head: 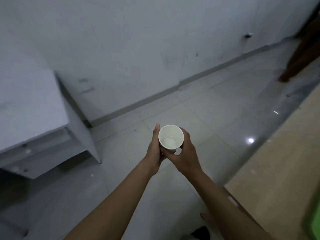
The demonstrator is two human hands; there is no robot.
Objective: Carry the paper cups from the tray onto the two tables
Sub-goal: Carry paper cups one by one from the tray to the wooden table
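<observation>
The cup [171,137] is upright in mid-air over the floor [207,118], open mouth toward the camera. It sits between the two tables and touches neither. A pale patch shows at its bottom, perhaps only the base, as the view is too dim to tell. The left hand [156,149] clasps its left side with the thumb straight up along the wall. The right hand [186,153] curls round its right side and base. A white table [31,104] stands at the left with its corner toward the cup. A tan table [277,170] runs along the right, with a green object [316,220] on its near end. A grey wall [138,40] rises behind.
</observation>
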